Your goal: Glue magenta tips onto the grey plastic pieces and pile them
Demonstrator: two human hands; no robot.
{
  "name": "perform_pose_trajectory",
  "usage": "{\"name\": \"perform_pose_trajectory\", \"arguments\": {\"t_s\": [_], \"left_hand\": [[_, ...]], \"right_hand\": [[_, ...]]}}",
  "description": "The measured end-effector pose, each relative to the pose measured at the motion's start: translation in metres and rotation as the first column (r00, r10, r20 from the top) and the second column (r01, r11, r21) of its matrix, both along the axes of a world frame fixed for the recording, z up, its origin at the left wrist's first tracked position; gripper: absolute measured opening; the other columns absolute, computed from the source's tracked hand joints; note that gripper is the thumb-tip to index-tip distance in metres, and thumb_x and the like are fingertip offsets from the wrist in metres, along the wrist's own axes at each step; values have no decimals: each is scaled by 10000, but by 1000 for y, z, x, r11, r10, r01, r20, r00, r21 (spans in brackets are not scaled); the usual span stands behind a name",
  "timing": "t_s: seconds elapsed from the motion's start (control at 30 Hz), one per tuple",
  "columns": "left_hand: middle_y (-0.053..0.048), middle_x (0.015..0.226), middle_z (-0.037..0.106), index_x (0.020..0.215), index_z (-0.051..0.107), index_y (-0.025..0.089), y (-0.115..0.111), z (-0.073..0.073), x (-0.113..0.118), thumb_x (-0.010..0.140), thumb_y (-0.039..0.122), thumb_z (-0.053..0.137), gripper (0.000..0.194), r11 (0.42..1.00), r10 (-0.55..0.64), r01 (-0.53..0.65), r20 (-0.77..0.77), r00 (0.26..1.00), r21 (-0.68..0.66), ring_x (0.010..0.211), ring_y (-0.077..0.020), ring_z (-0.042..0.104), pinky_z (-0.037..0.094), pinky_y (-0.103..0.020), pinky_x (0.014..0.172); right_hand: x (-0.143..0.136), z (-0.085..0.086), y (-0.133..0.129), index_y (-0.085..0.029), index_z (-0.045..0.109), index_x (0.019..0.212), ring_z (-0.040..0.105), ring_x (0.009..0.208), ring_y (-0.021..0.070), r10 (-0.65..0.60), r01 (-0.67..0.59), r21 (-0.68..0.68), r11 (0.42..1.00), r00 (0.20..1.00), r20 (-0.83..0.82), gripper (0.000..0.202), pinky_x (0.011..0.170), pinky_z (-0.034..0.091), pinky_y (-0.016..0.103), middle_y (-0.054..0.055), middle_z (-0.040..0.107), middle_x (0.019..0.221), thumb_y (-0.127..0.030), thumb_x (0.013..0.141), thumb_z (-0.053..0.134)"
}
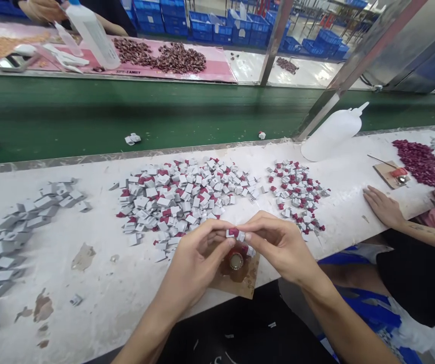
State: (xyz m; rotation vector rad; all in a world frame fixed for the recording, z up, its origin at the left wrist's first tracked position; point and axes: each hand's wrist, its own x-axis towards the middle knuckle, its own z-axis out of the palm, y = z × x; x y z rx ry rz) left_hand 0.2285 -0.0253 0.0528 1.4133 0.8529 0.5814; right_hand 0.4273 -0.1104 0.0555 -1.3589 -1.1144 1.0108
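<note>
Between the fingertips of both hands is a small grey and dark red plastic part (pixel 234 233). My left hand (pixel 198 258) pinches it from the left, thumb and forefinger closed on it. From the right, my right hand (pixel 281 247) grips its other side with closed fingers. Just below the hands lies a brown board (pixel 240 288) with a small round metal-rimmed container (pixel 236 261) on it. Behind my hands spreads a pile of grey and dark red parts (pixel 183 192). To its right is a smaller pile of similar parts (pixel 297 194).
Grey block-like parts (pixel 8 247) lie at the left. A white squeeze bottle (pixel 333 134) leans by a metal post (pixel 316 114). Beyond runs a green conveyor belt (pixel 202 111) carrying several small pieces. A co-worker's hand (pixel 384 206) rests at the right; another person works across the belt.
</note>
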Motion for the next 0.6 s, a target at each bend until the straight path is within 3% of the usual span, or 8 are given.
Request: {"name": "perform_pose_trajectory", "arguments": {"t_s": [0.17,0.23,0.33,0.43,0.5,0.6], "left_hand": [[-34,1088,849,1130,832,350,31,14,2,999,420,781,157,991,41,-28,-95,995,135,1010,-270,829,718,-396,893],[-44,1101,852,1117,831,329,54,20,10,983,399,780,160,983,56,-33,-124,991,180,1025,-277,824,714,-411,912],[-69,1120,858,1126,825,277,101,24,30,973,326,774,168,962,138,-86,-193,971,258,1015,-283,818,701,-419,885],[-94,1121,862,1107,807,220,157,20,64,966,198,759,151,926,257,-139,-314,914,351,1031,-274,817,681,-404,918],[-109,1115,865,1022,794,194,192,14,91,929,107,768,130,908,307,-147,-387,869,392,1072,-271,815,660,-395,997],[-110,1056,868,908,770,182,237,1,128,851,25,803,170,910,325,-146,-447,833,388,1060,-269,819,643,-373,1018]], "right_hand": [[17,7,42,-308,930,1141,849,1003,230,176,-178,-20,984,983,-53,186,900,729,406,62,874,1106,-454,1040,872],[33,5,71,-313,920,1187,852,1014,233,188,-185,-62,981,981,48,249,934,729,437,62,889,1143,-493,1019,881],[70,-2,132,-299,866,1355,833,989,237,-36,101,-143,985,917,398,329,915,715,458,91,872,1249,-471,1104,743],[109,-14,200,-197,808,1430,755,1268,325,-269,400,-82,913,741,616,371,1108,624,545,193,776,1454,-291,1110,645],[128,-24,237,-136,808,1371,687,1368,385,-298,463,-75,883,677,673,371,1194,545,582,234,767,1425,-218,1021,717],[140,-37,263,-146,839,1205,712,1266,386,-263,467,-85,880,629,731,258,1148,548,542,196,826,1201,-181,985,709]]}}
